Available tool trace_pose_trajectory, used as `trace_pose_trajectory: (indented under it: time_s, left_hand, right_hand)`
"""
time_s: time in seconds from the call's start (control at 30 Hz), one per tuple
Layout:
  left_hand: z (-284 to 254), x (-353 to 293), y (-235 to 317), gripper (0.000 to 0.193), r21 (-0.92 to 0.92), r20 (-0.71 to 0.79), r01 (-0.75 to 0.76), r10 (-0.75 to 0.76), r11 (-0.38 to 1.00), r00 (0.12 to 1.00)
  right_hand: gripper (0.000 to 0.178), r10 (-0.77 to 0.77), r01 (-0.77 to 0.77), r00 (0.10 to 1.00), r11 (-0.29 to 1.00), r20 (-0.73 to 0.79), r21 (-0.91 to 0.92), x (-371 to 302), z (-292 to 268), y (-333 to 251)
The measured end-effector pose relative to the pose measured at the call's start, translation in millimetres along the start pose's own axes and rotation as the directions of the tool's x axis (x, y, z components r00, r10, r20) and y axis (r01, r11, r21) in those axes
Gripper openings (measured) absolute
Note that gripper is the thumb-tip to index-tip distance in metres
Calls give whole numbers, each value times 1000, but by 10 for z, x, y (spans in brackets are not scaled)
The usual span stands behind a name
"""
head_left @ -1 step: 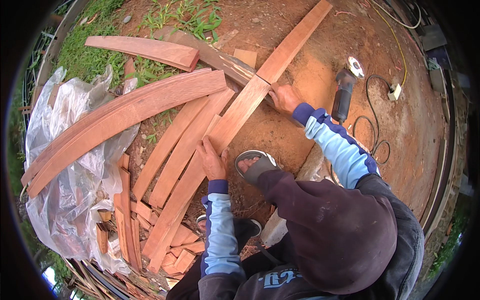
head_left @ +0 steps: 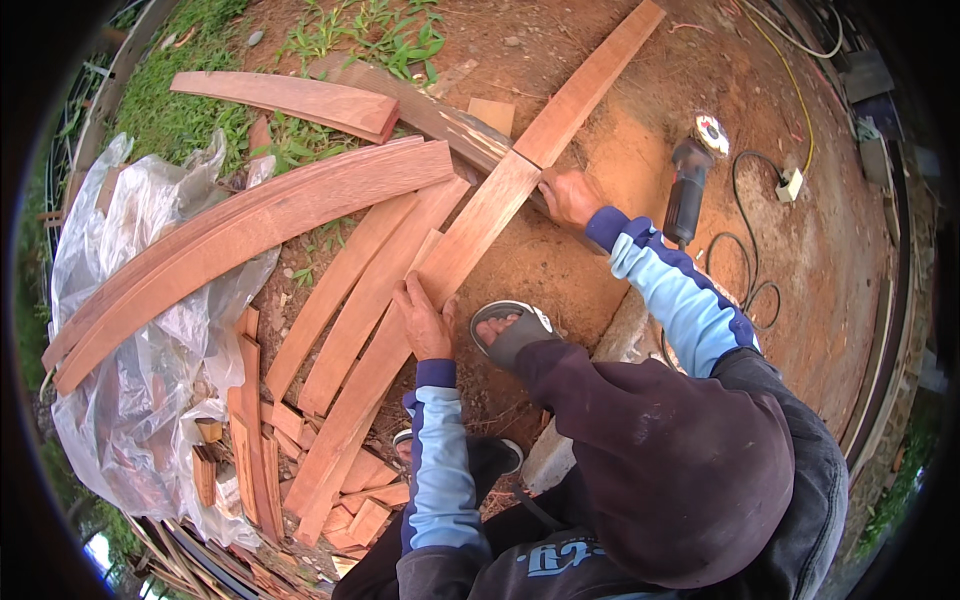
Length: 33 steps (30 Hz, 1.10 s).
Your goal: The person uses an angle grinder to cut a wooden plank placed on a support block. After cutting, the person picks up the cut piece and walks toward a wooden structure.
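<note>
A short straight reddish plank [head_left: 480, 225] lies slanted over the red earth, its far end resting on a darker curved board [head_left: 440, 115]. My left hand [head_left: 425, 322] grips its near end, thumb on the top face. At the plank's far right edge, my right hand [head_left: 568, 196] holds it where it meets a longer plank [head_left: 590, 85] lying in line beyond it. My foot in a grey sandal [head_left: 510, 332] is planted just right of my left hand.
An angle grinder [head_left: 690, 190] lies on the ground right of my right hand, its black cord running to a white socket [head_left: 790, 185]. Long curved boards [head_left: 250, 230] and several offcuts [head_left: 350, 500] lie to the left beside a clear plastic sheet [head_left: 130, 380]. Grass grows at the top left.
</note>
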State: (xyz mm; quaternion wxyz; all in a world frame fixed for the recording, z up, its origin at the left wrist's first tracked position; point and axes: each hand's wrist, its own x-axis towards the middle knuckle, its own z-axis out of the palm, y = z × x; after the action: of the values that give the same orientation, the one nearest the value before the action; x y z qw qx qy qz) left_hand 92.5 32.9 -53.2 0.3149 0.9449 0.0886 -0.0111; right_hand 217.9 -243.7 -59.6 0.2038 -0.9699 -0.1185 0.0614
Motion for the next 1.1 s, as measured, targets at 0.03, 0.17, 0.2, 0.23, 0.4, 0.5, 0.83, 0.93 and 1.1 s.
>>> trace_pose_trajectory:
  time_s: [0.03,0.17,0.2,0.23,0.4,0.5,0.83,0.93,1.1]
  left_hand:
    - [21,-3,-14,72,-7,8,3,-3,1000,1000]
    - [-4,15,-18,71,-18,19,22,-21,1000,1000]
    - [-11,17,-22,71,-18,19,31,-31,999,999]
    - [-23,18,-32,71,-11,19,32,-32,999,999]
    - [-24,21,29,71,-35,35,15,-13,999,999]
    - [-29,30,48,72,-20,44,22,-21,1000,999]
    - [31,20,-34,72,21,39,22,-23,1000,999]
    - [51,10,-38,71,37,41,12,-14,999,999]
    - [21,13,32,73,2,81,86,-85,996,993]
  right_hand:
    - [19,-15,15,999,1000,36,-16,-17,25,9]
    - [13,-329,326,936,944,126,45,-136,-106,-275]
    - [15,-233,235,952,972,198,14,-120,-215,-333]
    - [16,-102,100,995,990,15,104,-85,-186,-282]
    - [26,643,-503,764,546,49,670,278,-196,436]
    - [24,680,-442,658,2,322,897,481,-57,485]
    - [33,666,4,670,-444,327,896,344,-98,552]
    - [31,689,54,665,-429,288,902,138,-113,769]
    - [27,707,77,650,-427,279,901,-9,-165,786]
